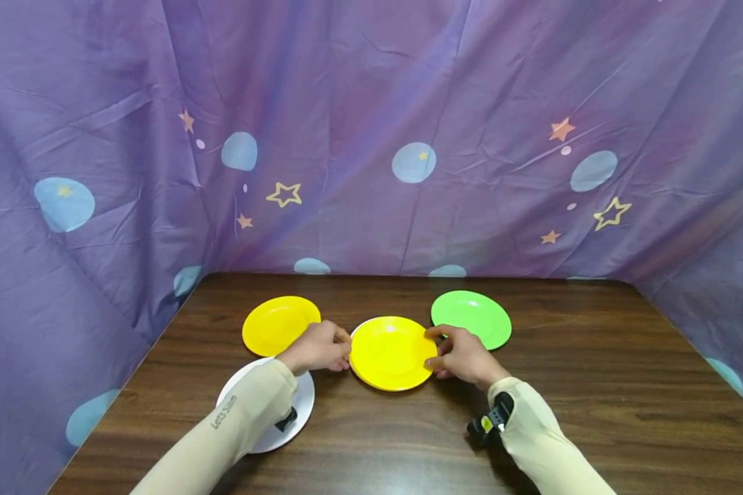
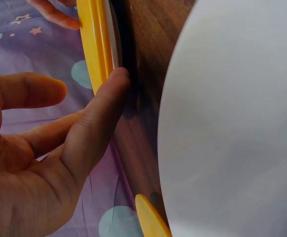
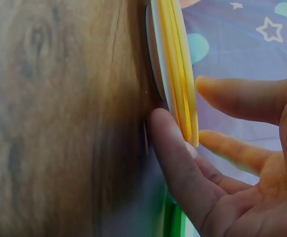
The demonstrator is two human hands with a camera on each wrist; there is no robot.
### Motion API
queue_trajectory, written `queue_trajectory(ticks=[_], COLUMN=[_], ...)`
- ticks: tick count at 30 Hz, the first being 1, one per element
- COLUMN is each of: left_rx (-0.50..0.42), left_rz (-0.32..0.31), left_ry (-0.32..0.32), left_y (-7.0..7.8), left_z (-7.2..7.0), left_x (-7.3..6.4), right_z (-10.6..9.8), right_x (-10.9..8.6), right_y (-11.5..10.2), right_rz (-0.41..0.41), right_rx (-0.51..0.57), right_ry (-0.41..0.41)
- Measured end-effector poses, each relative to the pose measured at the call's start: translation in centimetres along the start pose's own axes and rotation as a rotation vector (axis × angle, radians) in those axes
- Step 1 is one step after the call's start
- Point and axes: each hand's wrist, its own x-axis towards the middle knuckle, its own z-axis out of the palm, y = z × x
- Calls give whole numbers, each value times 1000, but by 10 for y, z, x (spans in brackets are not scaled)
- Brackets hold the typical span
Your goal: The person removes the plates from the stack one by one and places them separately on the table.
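A stack of plates (image 1: 393, 354), yellow ones on top with a white rim beneath, is between my two hands at the middle of the table. My left hand (image 1: 325, 346) holds its left edge; in the left wrist view one fingertip (image 2: 119, 74) touches the lower rim. At the right edge, my right hand (image 1: 467, 354) grips the stack. The right wrist view shows a finger (image 3: 161, 118) under the rim and another digit at the top yellow plate (image 3: 189, 74). Whether the stack's underside meets the table is hard to tell.
A yellow plate (image 1: 278, 323) lies at the back left and a green plate (image 1: 473, 316) at the back right. Beneath my left forearm lies a white plate (image 1: 300, 405). Behind the wooden table (image 1: 594, 385) hangs a purple curtain (image 1: 359, 103).
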Motion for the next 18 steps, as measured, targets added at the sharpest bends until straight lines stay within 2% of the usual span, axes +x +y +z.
queue_trajectory(ticks=[9,14,18], left_rx=[68,110,134], left_rz=[37,63,70], left_ry=[11,2,-12], left_y=[0,1,0], left_z=[2,0,0], left_x=[-1,-3,-2], right_z=[4,4,4], right_x=[-2,-3,-2], right_y=[-2,-3,0], right_rz=[22,12,-9], right_rx=[-30,-25,-96], right_ry=[54,53,65])
